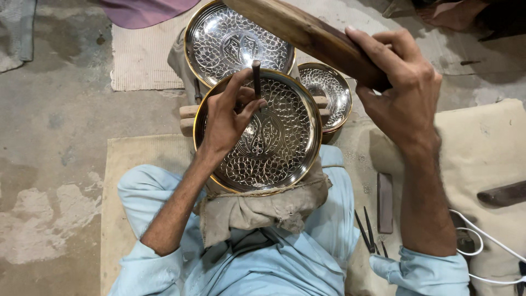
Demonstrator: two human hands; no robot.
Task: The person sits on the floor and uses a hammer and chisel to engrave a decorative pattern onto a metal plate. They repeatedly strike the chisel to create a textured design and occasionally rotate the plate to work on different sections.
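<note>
A round engraved metal plate (285,159) with a brass-coloured rim rests on a folded cloth pad (257,211) over my lap. My left hand (227,118) pinches a dark metal punch (256,77), held upright with its tip on the plate. Raised above and to the right, my right hand (402,90) grips a thick wooden mallet (301,30), which slants up toward the top of the view. The mallet's head is out of frame.
A second engraved plate (219,38) and a smaller one (331,90) lie beyond the first. Thin chisels (366,231) and a flat dark bar (385,203) rest on the beige mat at right, beside a white cable (487,241). Another person's bare foot (449,13) shows at top right.
</note>
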